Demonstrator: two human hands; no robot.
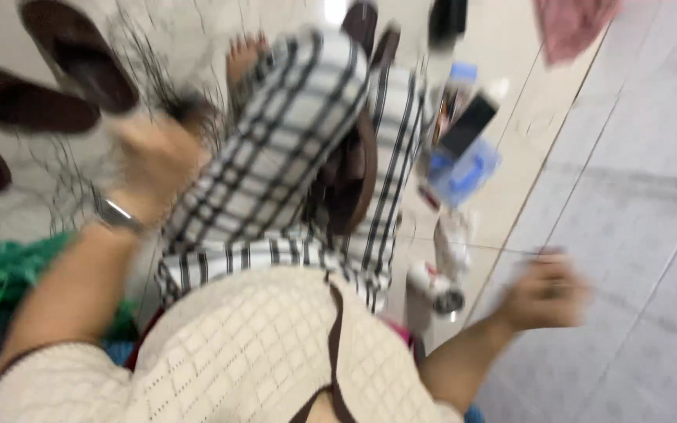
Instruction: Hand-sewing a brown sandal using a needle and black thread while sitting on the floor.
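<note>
The left hand (154, 160) grips a broom (139, 70) at ten o'clock, mid-sweep by the look; right hand (546, 291) blurred, fingers unreadable.

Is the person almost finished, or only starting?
Hard to tell; the picture is blurred. Nothing looks finished. In hand: the left hand is at a thin dark mesh; the right hand is out over the grey floor, seemingly empty. Left: small bottles and packets lie scattered.

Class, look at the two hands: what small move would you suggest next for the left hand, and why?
Probably lift the left hand a little: it seems to grip dark thin strands fanned over the pale floor. The right hand hangs apart, blurred.
</note>
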